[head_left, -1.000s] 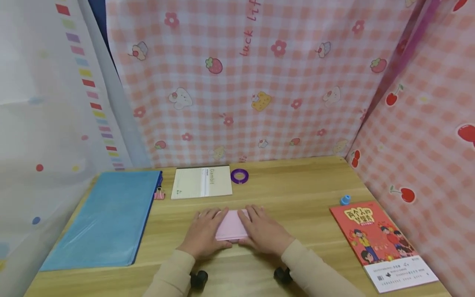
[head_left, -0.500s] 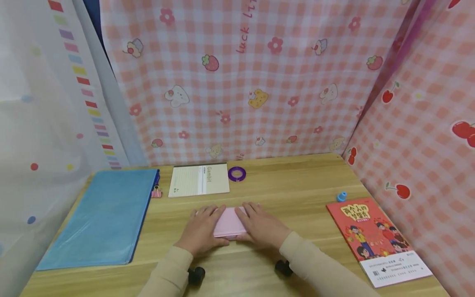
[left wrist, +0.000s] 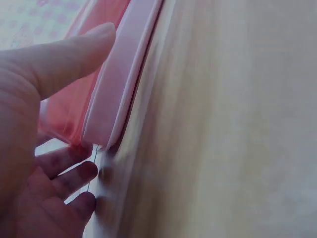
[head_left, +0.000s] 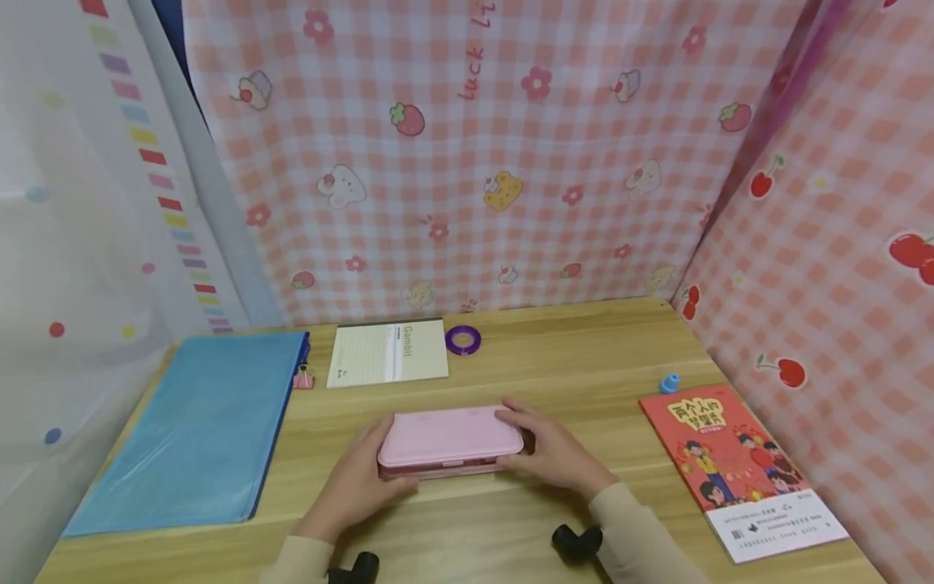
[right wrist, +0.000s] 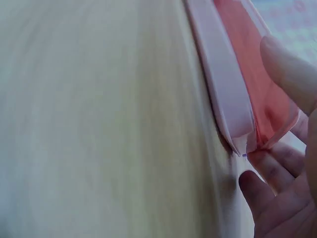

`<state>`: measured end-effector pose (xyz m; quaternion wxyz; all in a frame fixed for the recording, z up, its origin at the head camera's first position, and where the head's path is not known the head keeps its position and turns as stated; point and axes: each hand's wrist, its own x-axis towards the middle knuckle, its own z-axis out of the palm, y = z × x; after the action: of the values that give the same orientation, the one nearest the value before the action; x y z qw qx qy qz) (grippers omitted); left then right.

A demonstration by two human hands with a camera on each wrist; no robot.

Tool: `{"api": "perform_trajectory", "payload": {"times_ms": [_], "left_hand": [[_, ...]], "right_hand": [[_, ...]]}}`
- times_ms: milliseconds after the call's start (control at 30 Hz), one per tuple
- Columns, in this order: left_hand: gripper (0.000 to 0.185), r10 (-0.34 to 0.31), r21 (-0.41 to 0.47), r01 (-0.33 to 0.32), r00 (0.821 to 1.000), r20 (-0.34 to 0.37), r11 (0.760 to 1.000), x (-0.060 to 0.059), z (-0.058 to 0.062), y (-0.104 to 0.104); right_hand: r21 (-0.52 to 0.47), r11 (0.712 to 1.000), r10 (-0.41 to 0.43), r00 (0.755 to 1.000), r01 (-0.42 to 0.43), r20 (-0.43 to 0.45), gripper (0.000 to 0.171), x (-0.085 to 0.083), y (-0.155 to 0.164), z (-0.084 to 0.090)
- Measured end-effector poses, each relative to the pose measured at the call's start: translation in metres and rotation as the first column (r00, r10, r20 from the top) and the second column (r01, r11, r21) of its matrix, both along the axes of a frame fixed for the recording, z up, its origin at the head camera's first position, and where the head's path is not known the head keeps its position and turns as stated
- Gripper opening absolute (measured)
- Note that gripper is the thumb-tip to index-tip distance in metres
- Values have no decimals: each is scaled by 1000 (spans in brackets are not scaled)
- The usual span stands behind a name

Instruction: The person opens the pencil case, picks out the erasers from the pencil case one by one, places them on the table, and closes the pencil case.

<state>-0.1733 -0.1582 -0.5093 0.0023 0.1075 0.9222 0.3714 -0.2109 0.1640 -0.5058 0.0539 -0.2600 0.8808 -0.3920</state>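
Note:
A pink pencil case (head_left: 448, 434) lies lengthwise across the middle of the wooden table, its lid uppermost. My left hand (head_left: 357, 478) holds its left end, thumb at the near lower edge and fingers by the far corner. At the other end, my right hand (head_left: 552, 454) grips the case between thumb and fingers, with fingertips over the lid's right edge. In the left wrist view, the thumb lies over the case's red side (left wrist: 69, 106), beside its pale pink rim. The right wrist view has the thumb at the red side (right wrist: 257, 74) and bent fingers around the end.
A blue folder (head_left: 197, 430) lies at left, with a pink binder clip (head_left: 303, 380) beside it. Behind the case are a notebook (head_left: 388, 353) and a purple tape roll (head_left: 463, 340). At right lie a red booklet (head_left: 737, 462) and a small blue object (head_left: 669, 384).
My hands have moved apart, from covering most of the pencil case to holding its two ends. Much more of the lid and front side now shows. The head view has shifted slightly.

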Motion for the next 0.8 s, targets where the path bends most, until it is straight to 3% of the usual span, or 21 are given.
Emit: {"api": "perform_trajectory", "payload": {"times_ms": [133,300,467,667,800], "left_hand": [[105,12,79,-14,1000,25,997,3,-5,-3],[107,43,145,-53,996,72,988,6,-11,-10],[112,58,134,-70,994,89,989,9,-12,-13],[115,63,121,-76,992,107,990,9,-10,-14],[115,70,113,-83,991,112,990,6,-9,-13]], "right_hand": [[-150,988,-20,998,28,51,68,-2,3,-8],[-333,938,-40,984,98,176,57,-4,0,-12],[-397,893,-119,963,211,243,45,-8,-5,-13],[-504,801,-168,930,322,327,37,-13,-12,-14],[-543,749,-220,915,380,338,37,-20,-17,-10]]}}
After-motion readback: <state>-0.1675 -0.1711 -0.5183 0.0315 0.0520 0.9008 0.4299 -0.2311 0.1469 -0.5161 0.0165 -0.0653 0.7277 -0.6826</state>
